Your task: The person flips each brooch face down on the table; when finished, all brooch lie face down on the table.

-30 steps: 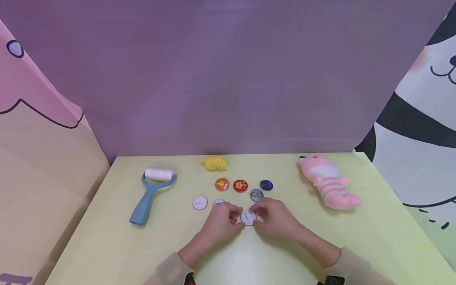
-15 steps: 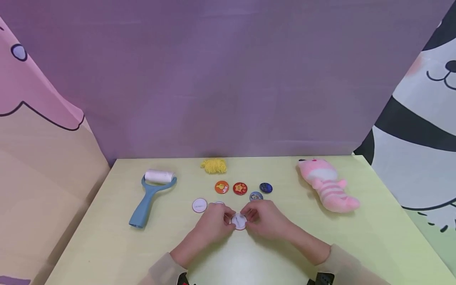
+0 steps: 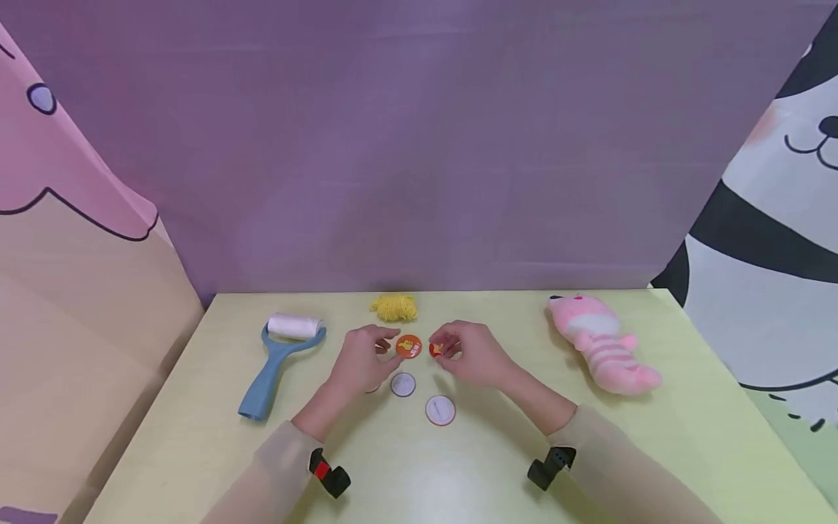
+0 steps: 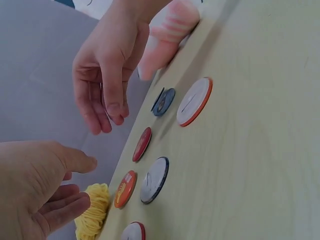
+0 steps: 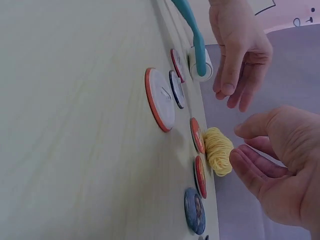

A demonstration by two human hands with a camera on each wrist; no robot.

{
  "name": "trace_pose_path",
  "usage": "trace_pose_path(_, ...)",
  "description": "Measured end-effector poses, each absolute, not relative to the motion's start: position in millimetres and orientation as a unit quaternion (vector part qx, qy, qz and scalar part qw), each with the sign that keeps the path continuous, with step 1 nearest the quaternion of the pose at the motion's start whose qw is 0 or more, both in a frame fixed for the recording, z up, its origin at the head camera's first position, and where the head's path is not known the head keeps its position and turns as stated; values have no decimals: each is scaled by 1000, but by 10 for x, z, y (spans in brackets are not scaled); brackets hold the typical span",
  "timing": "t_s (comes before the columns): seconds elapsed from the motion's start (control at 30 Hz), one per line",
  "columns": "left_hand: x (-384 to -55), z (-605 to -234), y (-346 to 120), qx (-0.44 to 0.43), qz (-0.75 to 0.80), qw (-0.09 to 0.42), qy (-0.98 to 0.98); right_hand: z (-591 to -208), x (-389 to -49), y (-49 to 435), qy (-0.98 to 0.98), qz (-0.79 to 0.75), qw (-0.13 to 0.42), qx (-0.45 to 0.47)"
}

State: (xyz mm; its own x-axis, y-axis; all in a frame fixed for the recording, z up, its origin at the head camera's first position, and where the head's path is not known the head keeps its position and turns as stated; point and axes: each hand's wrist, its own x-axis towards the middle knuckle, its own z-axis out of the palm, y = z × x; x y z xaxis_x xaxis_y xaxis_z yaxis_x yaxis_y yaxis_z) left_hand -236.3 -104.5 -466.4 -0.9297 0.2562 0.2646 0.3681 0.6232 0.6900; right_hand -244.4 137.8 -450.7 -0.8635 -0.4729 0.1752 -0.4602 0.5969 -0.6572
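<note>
In the head view my left hand [image 3: 358,360] is beside a round orange pin badge [image 3: 409,346], thumb and fingers apart. My right hand [image 3: 474,354] partly covers a red pin badge [image 3: 435,350]. Both wrist views show the two hands raised above the table, fingers loosely bent, nothing held. Nearer the body lies a pin badge with a white back [image 3: 441,410], its pin facing up. Another white-backed badge [image 3: 403,384] sits farther left, and a third [image 3: 373,388] is partly hidden by my left hand. Two blue badges [image 4: 164,102] are behind the right hand.
A blue-handled lint roller [image 3: 267,378] lies at the left of the table. Yellow yarn [image 3: 395,307] is at the back edge, before a purple backdrop [image 3: 419,145]. A pink plush toy [image 3: 605,342] lies on the right.
Both hands have let go of the nearest white-backed badge, after shifting it left. They have moved up and away from the body to the orange and red badges.
</note>
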Motion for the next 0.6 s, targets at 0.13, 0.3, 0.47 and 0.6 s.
trace_pose_path(0.13,-2454,-4644,-1043,-177,-387,62,-903,-4507,-2566,1266,902,-338,2,-268)
trace_pose_path(0.3,-2531,-4670,-994,-168,-364,42,-915,-4499,-2654,1157,904,-320,-11,-282)
trace_pose_path(0.47,-2586,-4706,-961,-154,-363,17,-919,-4540,-2726,1096,914,-293,-10,-279)
trace_pose_path(0.6,-2627,-4777,-950,-151,-349,6,-925,-4555,-2745,1065,920,-285,18,-268)
